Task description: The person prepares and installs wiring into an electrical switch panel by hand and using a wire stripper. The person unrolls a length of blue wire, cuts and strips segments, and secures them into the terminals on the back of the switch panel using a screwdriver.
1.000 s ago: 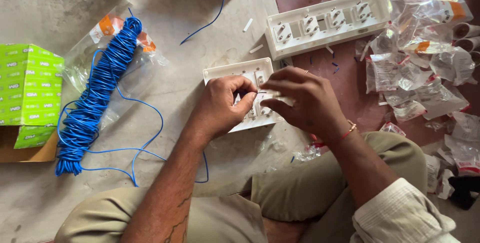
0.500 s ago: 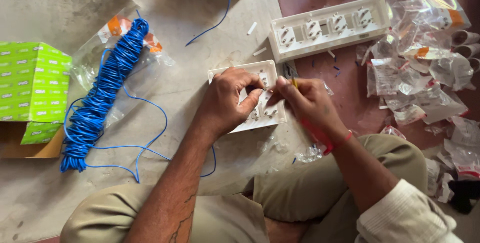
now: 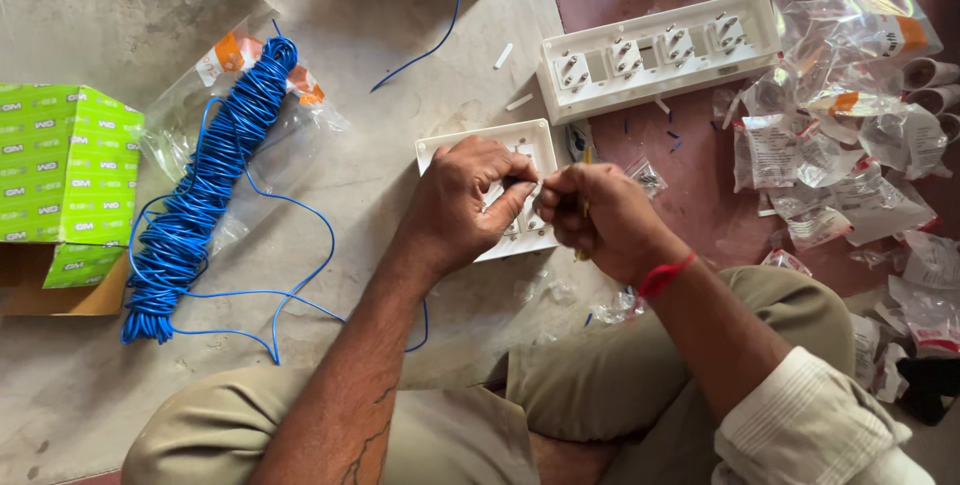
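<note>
In the head view, your left hand (image 3: 475,200) lay on the small white switch plate (image 3: 530,145) near the middle of the floor (image 3: 400,95), with its fingers curled and the thumb and forefinger pressed together on something small over the plate; what they pinched I could not tell. Your right hand (image 3: 600,215) was closed in a fist just beside it, at 3 o'clock from the left hand, and it gripped a thin yellow-handled tool (image 3: 586,157) whose end stood out at 12 o'clock. A red thread (image 3: 665,275) went around the right wrist.

The plate was on the floor under both hands, only its far edge and corners showing. At 1 o'clock from it lay a longer white socket board (image 3: 660,50). At 9 o'clock, well apart, a coil of blue wire (image 3: 205,185) rested on a clear plastic bag, and beyond it a green box (image 3: 65,175). At 3 o'clock a heap of small clear packets (image 3: 850,145) covered the red floor.
</note>
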